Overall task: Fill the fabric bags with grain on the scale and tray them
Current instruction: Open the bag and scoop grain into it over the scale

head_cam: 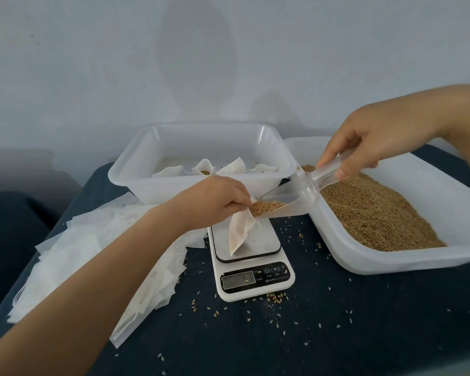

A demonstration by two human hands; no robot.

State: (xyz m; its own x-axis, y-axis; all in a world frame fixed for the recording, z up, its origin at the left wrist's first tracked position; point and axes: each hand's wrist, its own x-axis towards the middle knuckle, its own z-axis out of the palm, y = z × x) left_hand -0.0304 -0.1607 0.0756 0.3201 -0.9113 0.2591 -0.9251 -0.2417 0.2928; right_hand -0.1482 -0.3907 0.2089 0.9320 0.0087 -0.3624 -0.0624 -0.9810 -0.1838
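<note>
Two hands work over the scale (248, 257): our left hand (215, 198) pinches the mouth of the fabric bag (240, 230) standing on it, and our right hand (369, 143) grips the clear scoop (291, 195), tipping grain into that mouth. We judge filling is under way; next we watch the weight, then carry the bag back to the tray (201, 139) of filled bags.

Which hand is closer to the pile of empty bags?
Left. The left hand holds a bag above the scale, beside the pile; the right hand holds the scoop farther right.
</note>
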